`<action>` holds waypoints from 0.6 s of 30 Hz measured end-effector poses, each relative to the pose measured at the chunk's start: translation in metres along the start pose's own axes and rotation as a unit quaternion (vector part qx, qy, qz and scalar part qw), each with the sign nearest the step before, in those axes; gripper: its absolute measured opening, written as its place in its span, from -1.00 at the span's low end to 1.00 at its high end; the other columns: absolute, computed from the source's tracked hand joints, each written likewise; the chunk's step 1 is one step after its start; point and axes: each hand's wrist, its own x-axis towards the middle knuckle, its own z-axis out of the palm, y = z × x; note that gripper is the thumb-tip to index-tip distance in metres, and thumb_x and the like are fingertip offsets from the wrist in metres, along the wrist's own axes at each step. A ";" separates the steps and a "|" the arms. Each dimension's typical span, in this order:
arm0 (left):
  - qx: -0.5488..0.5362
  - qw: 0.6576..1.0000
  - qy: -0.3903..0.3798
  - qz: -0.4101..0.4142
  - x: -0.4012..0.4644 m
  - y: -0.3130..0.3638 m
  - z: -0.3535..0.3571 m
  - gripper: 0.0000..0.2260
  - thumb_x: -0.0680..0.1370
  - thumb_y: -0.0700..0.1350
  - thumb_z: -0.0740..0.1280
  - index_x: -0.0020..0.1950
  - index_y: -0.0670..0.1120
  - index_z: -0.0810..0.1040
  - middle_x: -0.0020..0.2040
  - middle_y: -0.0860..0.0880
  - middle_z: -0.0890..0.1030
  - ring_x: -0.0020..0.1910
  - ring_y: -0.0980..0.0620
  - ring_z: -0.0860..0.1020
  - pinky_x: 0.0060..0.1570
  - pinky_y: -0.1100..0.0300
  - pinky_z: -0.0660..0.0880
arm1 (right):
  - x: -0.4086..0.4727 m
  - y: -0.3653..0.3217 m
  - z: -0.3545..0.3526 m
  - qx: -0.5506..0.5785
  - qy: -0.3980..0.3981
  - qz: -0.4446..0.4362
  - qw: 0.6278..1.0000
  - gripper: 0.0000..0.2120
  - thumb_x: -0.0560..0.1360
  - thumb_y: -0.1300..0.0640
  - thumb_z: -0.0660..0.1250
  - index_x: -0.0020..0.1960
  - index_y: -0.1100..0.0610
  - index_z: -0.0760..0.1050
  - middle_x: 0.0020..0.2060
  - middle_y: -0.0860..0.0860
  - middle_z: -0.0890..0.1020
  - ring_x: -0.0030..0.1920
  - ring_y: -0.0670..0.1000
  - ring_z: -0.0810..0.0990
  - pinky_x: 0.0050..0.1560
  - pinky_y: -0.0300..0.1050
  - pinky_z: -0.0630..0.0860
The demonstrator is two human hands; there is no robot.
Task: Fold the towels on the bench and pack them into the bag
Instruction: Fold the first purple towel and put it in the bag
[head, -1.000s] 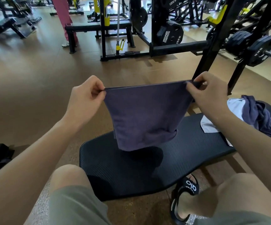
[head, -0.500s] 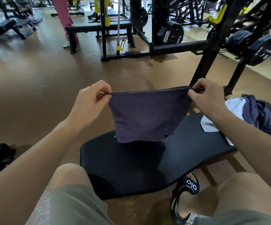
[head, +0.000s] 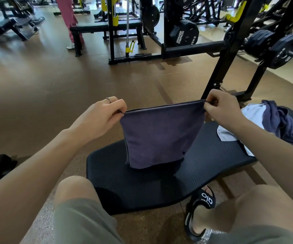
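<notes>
We're watching the left hand (head: 101, 115) pinching one top corner of the dark purple towel (head: 159, 136) and the right hand (head: 222, 110) pinching the other, so the doubled cloth is hanging taut between them above the near end of the black bench pad (head: 210, 155), its bottom edge hovering just over the surface. Towards the pad's far right end, a white towel (head: 253, 113) and a crumpled navy towel (head: 281, 122) are lying heaped together, touching.
</notes>
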 end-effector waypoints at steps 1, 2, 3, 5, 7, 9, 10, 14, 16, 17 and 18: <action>-0.003 1.000 0.008 -0.002 0.000 0.000 0.000 -0.88 0.61 -0.22 0.32 0.01 0.01 0.46 -0.09 0.09 0.47 -0.14 -0.02 0.49 -0.09 -0.05 0.50 | -0.001 0.001 0.000 0.002 -0.001 0.003 1.000 -0.84 0.48 0.30 0.31 -0.23 0.12 0.43 -0.37 0.05 0.63 -0.35 -0.07 0.66 -0.16 0.12 0.64; -0.013 1.000 0.019 -0.006 0.000 0.000 0.000 -0.87 0.61 -0.24 0.33 0.00 -0.01 0.47 -0.10 0.08 0.49 -0.13 -0.01 0.50 -0.08 -0.04 0.50 | -0.001 0.001 0.000 0.004 -0.004 0.005 1.000 -0.83 0.49 0.29 0.31 -0.23 0.11 0.43 -0.36 0.06 0.63 -0.32 -0.03 0.67 -0.14 0.16 0.65; -0.026 0.999 0.032 -0.013 0.000 0.001 0.000 -0.86 0.60 -0.26 0.34 0.00 -0.02 0.48 -0.10 0.08 0.51 -0.13 0.00 0.51 -0.08 -0.02 0.51 | -0.002 0.001 0.001 0.007 -0.008 0.006 1.000 -0.83 0.50 0.29 0.32 -0.23 0.10 0.43 -0.35 0.06 0.63 -0.30 0.02 0.68 -0.14 0.18 0.65; -0.053 0.996 0.061 -0.046 0.001 0.003 0.001 -0.85 0.58 -0.27 0.37 -0.03 -0.02 0.50 -0.11 0.08 0.56 -0.12 0.06 0.56 -0.06 0.04 0.52 | -0.002 0.001 0.002 0.006 -0.003 0.011 1.000 -0.84 0.49 0.27 0.34 -0.22 0.09 0.45 -0.34 0.04 0.63 -0.27 0.07 0.68 -0.13 0.19 0.64; -0.087 0.988 0.091 -0.089 0.001 0.006 0.002 -0.84 0.57 -0.26 0.40 -0.05 -0.01 0.52 -0.11 0.08 0.59 -0.11 0.12 0.62 -0.06 0.09 0.54 | -0.002 0.001 0.005 -0.006 0.014 0.021 1.000 -0.88 0.48 0.25 0.37 -0.20 0.10 0.49 -0.30 0.02 0.62 -0.22 0.07 0.65 -0.10 0.14 0.62; -0.139 0.976 0.112 -0.127 0.001 0.013 0.002 -0.84 0.57 -0.26 0.40 -0.03 -0.01 0.50 -0.09 0.05 0.62 -0.11 0.13 0.66 -0.08 0.07 0.58 | -0.002 0.001 0.006 -0.003 0.021 0.045 0.999 -0.91 0.45 0.25 0.39 -0.14 0.10 0.50 -0.24 0.01 0.62 -0.16 0.10 0.63 -0.10 0.08 0.60; -0.169 0.969 0.115 -0.138 0.002 0.018 0.002 -0.83 0.58 -0.27 0.39 -0.01 -0.02 0.49 -0.07 0.04 0.63 -0.10 0.13 0.68 -0.10 0.07 0.59 | -0.002 0.002 0.007 -0.001 0.010 0.062 0.998 -0.87 0.43 0.27 0.39 -0.08 0.10 0.49 -0.21 0.03 0.62 -0.13 0.13 0.63 -0.11 0.06 0.58; -0.249 0.954 0.111 -0.127 0.008 0.045 0.005 -0.79 0.57 -0.30 0.39 0.05 -0.06 0.43 -0.06 0.00 0.66 -0.11 0.06 0.67 -0.06 0.13 0.60 | -0.008 -0.020 0.011 -0.113 -0.115 0.064 0.985 -0.45 0.40 0.33 0.36 0.35 0.08 0.40 0.14 0.14 0.56 0.12 0.22 0.58 0.05 0.03 0.53; -0.266 0.951 0.107 -0.112 0.013 0.058 0.009 -0.78 0.56 -0.31 0.41 0.05 -0.09 0.41 -0.09 0.00 0.67 -0.14 0.04 0.66 -0.05 0.14 0.61 | -0.020 -0.054 0.018 -0.012 -0.156 0.004 0.988 -0.37 0.43 0.32 0.39 0.46 0.03 0.38 0.25 0.06 0.54 0.06 0.12 0.64 0.00 -0.06 0.53; -0.272 0.951 0.104 -0.108 0.016 0.063 0.011 -0.77 0.55 -0.31 0.42 0.05 -0.11 0.41 -0.10 0.00 0.67 -0.14 0.05 0.66 -0.05 0.14 0.62 | -0.027 -0.074 0.021 0.082 -0.193 -0.010 0.978 -0.36 0.45 0.34 0.39 0.48 0.02 0.37 0.26 0.01 0.55 -0.03 0.08 0.68 -0.09 -0.12 0.55; -0.276 0.950 0.101 -0.104 0.019 0.067 0.013 -0.76 0.54 -0.31 0.44 0.05 -0.11 0.41 -0.11 0.00 0.67 -0.15 0.06 0.66 -0.06 0.16 0.62 | -0.033 -0.092 0.025 0.170 -0.235 -0.013 0.957 -0.36 0.47 0.38 0.37 0.49 0.02 0.37 0.27 -0.02 0.56 -0.11 0.06 0.70 -0.18 -0.14 0.57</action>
